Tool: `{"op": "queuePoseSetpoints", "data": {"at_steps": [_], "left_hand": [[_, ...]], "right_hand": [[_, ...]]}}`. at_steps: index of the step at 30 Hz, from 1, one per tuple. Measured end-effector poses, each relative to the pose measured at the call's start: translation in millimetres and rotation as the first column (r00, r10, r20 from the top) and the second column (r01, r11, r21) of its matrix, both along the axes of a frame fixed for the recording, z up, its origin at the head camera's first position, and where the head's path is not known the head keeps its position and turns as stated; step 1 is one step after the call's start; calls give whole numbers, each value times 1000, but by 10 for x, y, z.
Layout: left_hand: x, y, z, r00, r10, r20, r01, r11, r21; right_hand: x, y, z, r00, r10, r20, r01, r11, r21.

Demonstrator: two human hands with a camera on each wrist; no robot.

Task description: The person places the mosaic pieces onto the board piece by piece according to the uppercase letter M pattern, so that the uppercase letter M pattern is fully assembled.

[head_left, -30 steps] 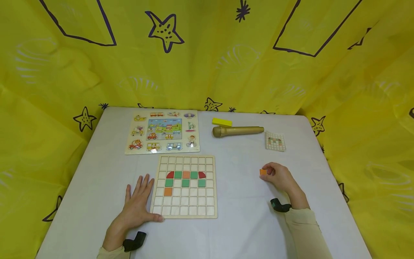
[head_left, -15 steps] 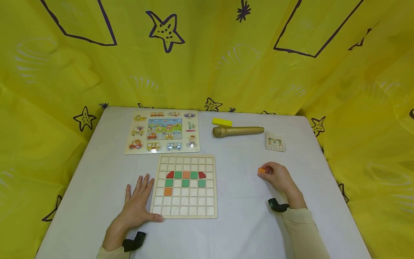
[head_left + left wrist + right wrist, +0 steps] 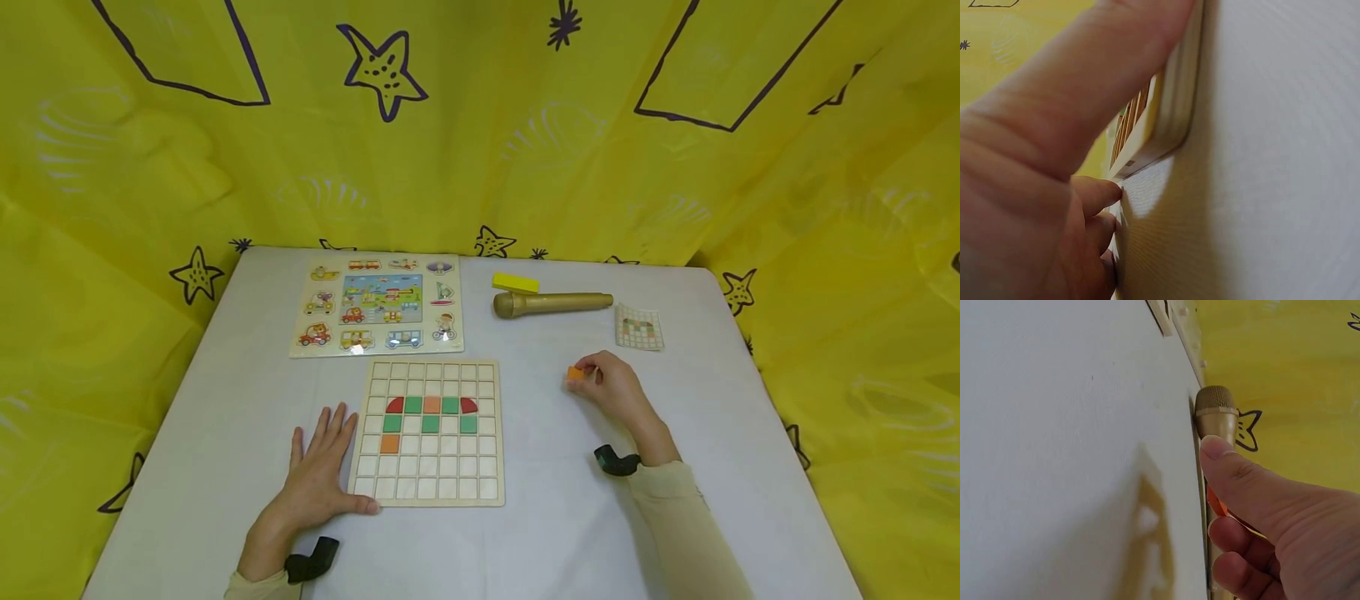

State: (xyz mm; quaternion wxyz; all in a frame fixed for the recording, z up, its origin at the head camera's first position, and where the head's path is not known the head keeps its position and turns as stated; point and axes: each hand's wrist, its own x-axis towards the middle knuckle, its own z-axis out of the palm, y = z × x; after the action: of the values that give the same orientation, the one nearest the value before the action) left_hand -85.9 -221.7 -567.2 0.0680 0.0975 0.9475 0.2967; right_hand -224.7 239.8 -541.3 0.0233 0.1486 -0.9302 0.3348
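A wooden grid board (image 3: 427, 502) lies in the middle of the table, with green, red, pink and orange tiles set in its cells. My left hand (image 3: 318, 479) lies with fingers spread along the board's left side, its thumb at the near left corner; the left wrist view shows the thumb (image 3: 1116, 69) against the board's edge (image 3: 1169, 112). Between thumb and fingertips my right hand (image 3: 617, 392) pinches an orange square tile (image 3: 576, 374), to the right of the board. In the right wrist view the fingers mostly cover this tile (image 3: 1215, 503).
Behind the board lies a vehicle peg puzzle (image 3: 300, 321). A gold microphone (image 3: 555, 303) and a yellow block (image 3: 515, 283) lie at the back, right of it. A small pattern card (image 3: 639, 327) sits on the right. Yellow curtains (image 3: 465, 150) border the table.
My right hand has moved left and slightly away from me, toward the board, carrying the orange tile. The left hand and the board have stayed in place.
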Motion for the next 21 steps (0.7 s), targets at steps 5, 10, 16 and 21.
{"op": "queuePoseSetpoints", "data": {"at_steps": [5,10,16,21], "left_hand": [[2,-3,14,1000,1,6,-1,1000,3],[3,-6,9,1000,3,18,-3,1000,-3],[9,0,27,1000,12,17,-12,1000,-1],[10,4,24,1000,13,8,-13,1000,1]], "right_hand": [[-29,-190,7,999,39,10,-39,999,-4],[6,-367,6,996,69,52,-69,998,-1],[75,-561,12,992,118,47,-118,993,-9],[144,-731,40,985,169,35,-168,986,-13]]}}
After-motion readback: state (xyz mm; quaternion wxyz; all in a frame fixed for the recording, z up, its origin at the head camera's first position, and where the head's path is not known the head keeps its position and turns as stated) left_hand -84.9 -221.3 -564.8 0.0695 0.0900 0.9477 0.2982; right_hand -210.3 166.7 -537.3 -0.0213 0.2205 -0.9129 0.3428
